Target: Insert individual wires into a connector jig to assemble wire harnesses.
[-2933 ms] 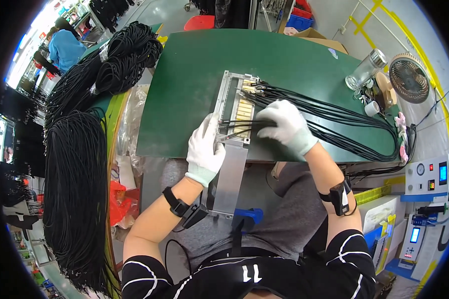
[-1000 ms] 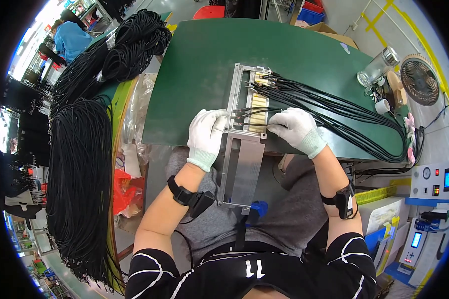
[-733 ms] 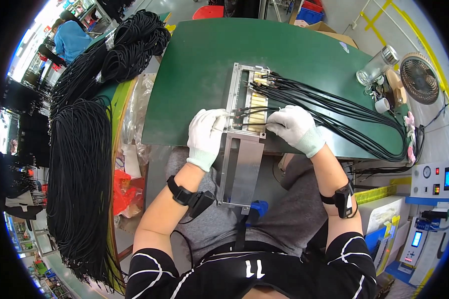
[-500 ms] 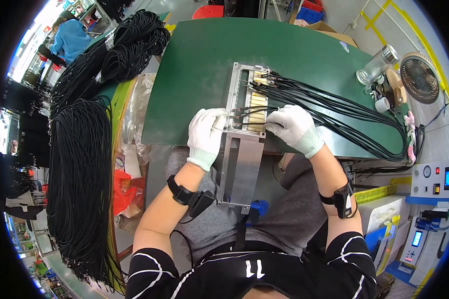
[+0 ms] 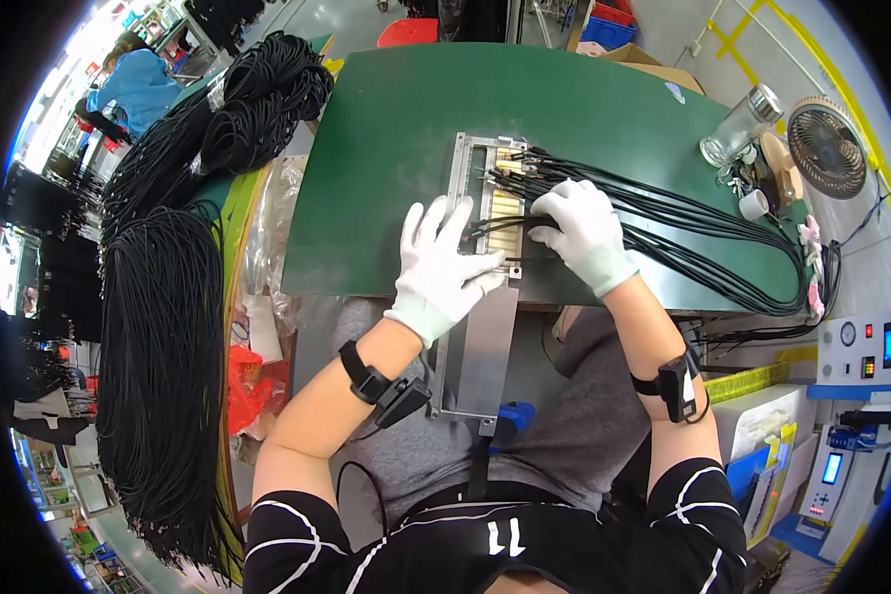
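1. Your left hand [image 5: 438, 272], gloved in white, has its fingers spread apart and lies across the near left part of the metal fixture [image 5: 458, 166].
2. Your right hand [image 5: 582, 233], also gloved, is bent with its fingertips just beside the fixture's right edge; whether they pinch a cable cannot be told.
3. The fixture sits near the front edge of the green table [image 5: 396, 109], between your hands, its cream slots [image 5: 506, 204] partly covered by cable ends.
4. The black cables [image 5: 683, 216] run rightward from it and loop back near the glass bottle [image 5: 741, 126] and fan [image 5: 827, 148].
5. A large black cable heap [image 5: 158, 366] hangs at your left.
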The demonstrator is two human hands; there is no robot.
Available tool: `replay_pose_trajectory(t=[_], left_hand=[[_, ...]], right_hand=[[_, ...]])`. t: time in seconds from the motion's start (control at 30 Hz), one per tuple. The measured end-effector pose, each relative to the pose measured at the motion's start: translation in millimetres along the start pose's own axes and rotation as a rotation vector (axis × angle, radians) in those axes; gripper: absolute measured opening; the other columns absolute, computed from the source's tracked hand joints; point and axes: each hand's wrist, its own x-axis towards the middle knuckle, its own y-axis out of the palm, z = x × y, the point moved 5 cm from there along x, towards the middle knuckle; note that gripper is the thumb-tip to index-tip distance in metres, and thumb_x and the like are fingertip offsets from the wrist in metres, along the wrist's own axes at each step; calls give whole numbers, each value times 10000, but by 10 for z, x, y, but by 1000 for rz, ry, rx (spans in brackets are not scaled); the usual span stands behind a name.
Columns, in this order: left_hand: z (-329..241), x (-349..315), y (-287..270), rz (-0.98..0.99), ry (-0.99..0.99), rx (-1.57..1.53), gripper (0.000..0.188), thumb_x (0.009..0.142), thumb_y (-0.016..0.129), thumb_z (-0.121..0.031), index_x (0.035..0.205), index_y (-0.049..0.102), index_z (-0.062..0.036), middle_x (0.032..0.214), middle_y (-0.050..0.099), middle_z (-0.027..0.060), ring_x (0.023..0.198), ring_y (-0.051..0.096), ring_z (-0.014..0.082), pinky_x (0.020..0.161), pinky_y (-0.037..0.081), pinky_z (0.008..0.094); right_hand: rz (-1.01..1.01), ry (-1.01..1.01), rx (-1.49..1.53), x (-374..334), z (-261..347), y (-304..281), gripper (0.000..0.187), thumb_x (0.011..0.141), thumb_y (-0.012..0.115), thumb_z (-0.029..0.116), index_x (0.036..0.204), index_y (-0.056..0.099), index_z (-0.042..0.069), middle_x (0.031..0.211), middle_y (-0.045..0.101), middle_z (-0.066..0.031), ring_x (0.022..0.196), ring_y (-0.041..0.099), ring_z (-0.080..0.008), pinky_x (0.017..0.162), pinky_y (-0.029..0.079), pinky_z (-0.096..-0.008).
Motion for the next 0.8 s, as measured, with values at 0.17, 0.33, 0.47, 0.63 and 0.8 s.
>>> replay_pose_trajectory(t=[0.17, 0.33, 0.47, 0.63, 0.8], left_hand=[[98, -66, -11, -110, -38, -34, 258, 779, 775, -432, 914, 784, -212, 1409, 558, 182, 1356, 422, 396, 1188, 233, 536], [339, -101, -169, -324, -364, -158, 253, 775, 793, -340, 787, 705, -103, 1267, 650, 127, 1257, 507, 362, 1123, 325, 494], [262, -45, -138, -278, -211, -239, 256, 787, 787, -280, 774, 656, -60, 1158, 687, 121, 1165, 563, 358, 1028, 411, 474], [165, 21, -173, -248, -78, -395, 204, 802, 773, -227, 809, 659, -59, 1121, 697, 130, 1113, 595, 344, 960, 460, 454], [205, -11, -198, -270, -84, -349, 153, 813, 756, -171, 812, 653, -57, 1108, 703, 125, 1108, 598, 340, 949, 466, 441]], right_hand=[[-47, 22, -79, 1, -68, -25, 156, 739, 793, 186, 848, 705, 119, 850, 637, -47, 882, 592, -285, 800, 478, -405], [-14, 16, 72, -17, -69, -133, 155, 727, 797, 164, 833, 694, 118, 833, 632, -47, 875, 590, -287, 796, 471, -406], [28, -19, 111, 4, 24, -116, 160, 723, 799, 164, 832, 695, 110, 845, 649, -49, 864, 599, -292, 800, 470, -407], [-12, -150, 277, 51, 425, 7, 175, 729, 797, 174, 859, 703, 102, 857, 671, -49, 867, 615, -289, 805, 468, -404], [135, -149, 335, -10, 438, 125, 204, 751, 798, 198, 909, 716, 99, 869, 690, -44, 890, 630, -277, 808, 464, -397]])
